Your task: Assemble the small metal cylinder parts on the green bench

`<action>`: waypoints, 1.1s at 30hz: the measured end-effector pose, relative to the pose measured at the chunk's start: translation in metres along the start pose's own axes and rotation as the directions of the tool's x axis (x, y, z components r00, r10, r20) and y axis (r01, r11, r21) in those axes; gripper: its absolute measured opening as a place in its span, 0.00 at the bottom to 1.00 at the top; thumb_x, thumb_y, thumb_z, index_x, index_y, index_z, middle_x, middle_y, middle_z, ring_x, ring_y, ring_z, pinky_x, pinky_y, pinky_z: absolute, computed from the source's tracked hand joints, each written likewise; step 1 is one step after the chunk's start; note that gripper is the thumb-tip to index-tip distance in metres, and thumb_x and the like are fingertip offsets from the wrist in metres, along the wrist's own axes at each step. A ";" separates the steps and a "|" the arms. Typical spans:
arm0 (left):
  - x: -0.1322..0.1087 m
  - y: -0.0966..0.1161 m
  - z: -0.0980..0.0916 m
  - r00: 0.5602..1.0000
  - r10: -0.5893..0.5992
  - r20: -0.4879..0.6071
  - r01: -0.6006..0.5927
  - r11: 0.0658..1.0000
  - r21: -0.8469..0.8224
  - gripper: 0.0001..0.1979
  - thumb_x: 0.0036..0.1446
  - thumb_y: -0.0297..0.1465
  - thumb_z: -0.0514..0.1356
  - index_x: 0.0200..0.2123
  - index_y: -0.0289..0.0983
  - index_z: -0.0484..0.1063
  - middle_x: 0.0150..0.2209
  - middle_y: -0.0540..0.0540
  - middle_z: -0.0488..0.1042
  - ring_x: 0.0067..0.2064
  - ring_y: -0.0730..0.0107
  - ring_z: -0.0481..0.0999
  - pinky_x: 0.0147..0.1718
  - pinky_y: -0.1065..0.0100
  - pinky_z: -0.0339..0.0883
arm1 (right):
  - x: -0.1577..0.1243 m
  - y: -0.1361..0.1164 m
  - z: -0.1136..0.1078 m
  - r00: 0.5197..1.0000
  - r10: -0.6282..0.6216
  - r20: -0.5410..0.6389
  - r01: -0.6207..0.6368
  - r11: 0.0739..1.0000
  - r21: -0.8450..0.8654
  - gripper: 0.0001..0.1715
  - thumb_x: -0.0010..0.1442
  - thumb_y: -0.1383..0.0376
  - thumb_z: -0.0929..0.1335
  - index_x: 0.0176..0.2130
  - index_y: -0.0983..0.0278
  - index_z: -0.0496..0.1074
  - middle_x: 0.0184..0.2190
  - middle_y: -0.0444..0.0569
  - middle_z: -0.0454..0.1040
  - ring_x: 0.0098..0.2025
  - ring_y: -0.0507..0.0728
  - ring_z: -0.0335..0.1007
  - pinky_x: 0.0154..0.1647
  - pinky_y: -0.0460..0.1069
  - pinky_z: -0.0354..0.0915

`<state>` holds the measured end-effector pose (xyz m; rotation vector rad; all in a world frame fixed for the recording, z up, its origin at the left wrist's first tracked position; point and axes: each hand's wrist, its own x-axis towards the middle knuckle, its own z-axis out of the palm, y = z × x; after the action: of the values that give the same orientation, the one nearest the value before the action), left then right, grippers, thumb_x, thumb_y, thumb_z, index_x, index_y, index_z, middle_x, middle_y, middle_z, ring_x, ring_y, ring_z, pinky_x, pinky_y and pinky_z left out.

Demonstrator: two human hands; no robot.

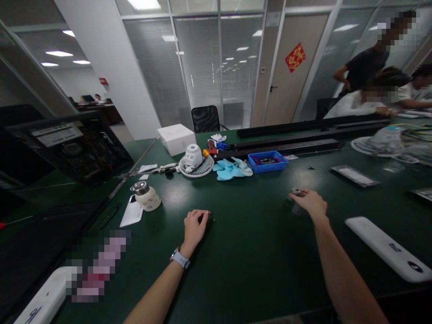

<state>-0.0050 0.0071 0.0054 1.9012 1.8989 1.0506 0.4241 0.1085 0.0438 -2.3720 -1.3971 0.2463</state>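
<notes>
Both left hand (195,225) and right hand (310,202) rest mid-table (253,261) (bare top between).

- We are seeing a white box (176,138) sitting behind a fan grille (205,169).
- Pale blue fan blades (231,170) are lying beside a blue tray (270,169).
- A cream jar (147,198) is standing apart.

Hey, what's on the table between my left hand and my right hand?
In the head view, the green table between the left hand and the right hand is bare, apart from one tiny dark speck beside the left hand.
</notes>
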 end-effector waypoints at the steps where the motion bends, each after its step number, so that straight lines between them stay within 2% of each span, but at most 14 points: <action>1: 0.000 0.000 0.000 1.000 0.000 0.001 0.000 1.000 0.000 0.15 0.64 0.40 0.53 0.38 0.44 0.79 0.42 0.47 0.78 0.44 0.62 0.72 0.45 0.59 0.64 | 0.003 0.001 0.002 1.000 0.005 0.018 -0.005 1.000 -0.001 0.30 0.45 0.47 0.71 0.44 0.60 0.78 0.41 0.56 0.79 0.42 0.67 0.76 0.40 0.58 0.68; 5: 0.000 0.000 0.000 1.000 -0.007 0.002 0.007 1.000 -0.003 0.15 0.63 0.40 0.53 0.38 0.44 0.79 0.42 0.47 0.78 0.44 0.61 0.72 0.46 0.58 0.63 | 0.004 0.002 0.000 0.999 0.001 0.051 -0.001 1.000 0.009 0.27 0.44 0.50 0.72 0.43 0.59 0.78 0.38 0.57 0.79 0.39 0.67 0.75 0.38 0.59 0.67; 6: 0.000 0.000 0.001 1.000 -0.012 -0.002 0.012 1.000 -0.008 0.15 0.63 0.40 0.53 0.38 0.44 0.79 0.42 0.47 0.78 0.44 0.61 0.72 0.46 0.58 0.63 | 0.001 -0.001 -0.003 1.000 -0.019 0.021 0.019 1.000 0.013 0.28 0.45 0.51 0.72 0.44 0.60 0.77 0.39 0.58 0.79 0.41 0.68 0.74 0.41 0.60 0.66; 8: 0.000 -0.001 0.001 0.999 -0.031 -0.021 0.031 0.999 -0.026 0.15 0.63 0.40 0.53 0.38 0.43 0.79 0.42 0.47 0.78 0.44 0.61 0.71 0.46 0.58 0.63 | -0.013 -0.013 -0.008 0.984 -0.109 -0.142 0.116 0.993 0.039 0.30 0.49 0.52 0.71 0.49 0.63 0.74 0.42 0.62 0.77 0.47 0.70 0.71 0.47 0.64 0.61; 10: 0.001 -0.002 0.001 0.997 -0.058 -0.052 0.055 0.997 -0.056 0.16 0.63 0.41 0.52 0.38 0.42 0.78 0.41 0.46 0.77 0.44 0.61 0.72 0.45 0.59 0.63 | -0.037 -0.033 -0.009 0.894 -0.262 -0.364 0.313 0.945 0.089 0.30 0.54 0.53 0.68 0.53 0.64 0.71 0.47 0.62 0.75 0.53 0.69 0.66 0.53 0.66 0.56; 12: 0.001 -0.003 0.002 0.993 -0.080 -0.082 0.073 0.994 -0.086 0.17 0.63 0.41 0.52 0.37 0.41 0.78 0.39 0.45 0.77 0.42 0.61 0.72 0.44 0.59 0.64 | -0.069 -0.061 -0.002 0.781 -0.438 -0.445 0.551 0.818 0.163 0.24 0.58 0.55 0.66 0.51 0.62 0.73 0.48 0.57 0.75 0.53 0.66 0.66 0.55 0.64 0.55; 14: 0.002 -0.004 0.002 0.990 -0.094 -0.103 0.083 0.991 -0.107 0.17 0.63 0.42 0.51 0.37 0.40 0.77 0.38 0.45 0.77 0.41 0.61 0.72 0.43 0.60 0.64 | -0.105 -0.090 0.015 0.708 -0.627 -0.324 0.705 0.642 0.300 0.18 0.59 0.55 0.66 0.46 0.60 0.76 0.42 0.51 0.77 0.45 0.60 0.70 0.52 0.58 0.59; 16: 0.002 -0.005 0.003 0.986 -0.107 -0.125 0.091 0.988 -0.125 0.17 0.63 0.42 0.51 0.37 0.40 0.77 0.38 0.45 0.76 0.40 0.62 0.72 0.42 0.61 0.65 | -0.137 -0.116 0.039 0.614 -0.785 -0.082 0.722 0.517 0.460 0.18 0.60 0.55 0.67 0.47 0.58 0.76 0.37 0.47 0.78 0.36 0.55 0.71 0.44 0.52 0.62; 18: 0.002 -0.007 0.004 0.981 -0.121 -0.148 0.100 0.984 -0.145 0.17 0.63 0.41 0.51 0.37 0.40 0.77 0.37 0.45 0.76 0.40 0.62 0.72 0.42 0.61 0.65 | -0.161 -0.136 0.065 0.508 -0.855 0.101 0.697 0.477 0.535 0.21 0.57 0.53 0.69 0.49 0.56 0.76 0.33 0.44 0.77 0.31 0.52 0.69 0.39 0.50 0.62; 19: 0.003 -0.007 0.004 0.979 -0.126 -0.158 0.102 0.983 -0.154 0.17 0.63 0.41 0.51 0.37 0.40 0.76 0.37 0.45 0.76 0.40 0.63 0.72 0.42 0.62 0.65 | -0.169 -0.143 0.076 0.482 -0.864 0.148 0.696 0.480 0.534 0.22 0.56 0.52 0.70 0.49 0.55 0.76 0.32 0.44 0.76 0.31 0.52 0.69 0.38 0.50 0.62; 23: 0.002 -0.009 0.006 0.979 -0.119 -0.164 0.092 0.983 -0.160 0.16 0.62 0.41 0.51 0.36 0.40 0.76 0.36 0.46 0.76 0.39 0.63 0.73 0.41 0.62 0.65 | -0.184 -0.156 0.097 0.497 -0.851 0.172 0.729 0.516 0.450 0.15 0.55 0.51 0.71 0.43 0.52 0.79 0.29 0.43 0.74 0.34 0.54 0.69 0.40 0.51 0.59; 27: 0.001 -0.007 0.005 0.981 -0.115 -0.156 0.091 0.984 -0.153 0.16 0.62 0.41 0.52 0.35 0.40 0.76 0.36 0.46 0.76 0.39 0.63 0.72 0.42 0.62 0.65 | -0.172 -0.149 0.081 0.528 -0.844 0.097 0.746 0.515 0.422 0.11 0.60 0.55 0.68 0.40 0.51 0.80 0.30 0.43 0.75 0.32 0.53 0.69 0.38 0.50 0.59; 30: 0.001 -0.005 0.004 0.982 -0.114 -0.151 0.093 0.986 -0.138 0.17 0.62 0.41 0.52 0.35 0.40 0.77 0.35 0.46 0.76 0.39 0.63 0.72 0.41 0.62 0.64 | -0.137 -0.123 0.047 0.620 -0.775 -0.121 0.744 0.533 0.403 0.14 0.62 0.54 0.66 0.41 0.54 0.80 0.32 0.45 0.76 0.32 0.53 0.70 0.38 0.51 0.61; 33: 0.001 -0.002 0.003 0.984 -0.100 -0.147 0.083 0.989 -0.120 0.17 0.62 0.41 0.52 0.34 0.40 0.77 0.34 0.46 0.75 0.38 0.63 0.72 0.40 0.63 0.64 | -0.086 -0.077 0.011 0.713 -0.584 -0.388 0.700 0.618 0.358 0.19 0.61 0.53 0.65 0.42 0.60 0.80 0.36 0.50 0.77 0.35 0.56 0.72 0.40 0.51 0.64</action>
<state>-0.0051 0.0095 0.0023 1.6990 1.9408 1.2785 0.3165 0.0701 0.0619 -1.3171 -1.7238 0.0848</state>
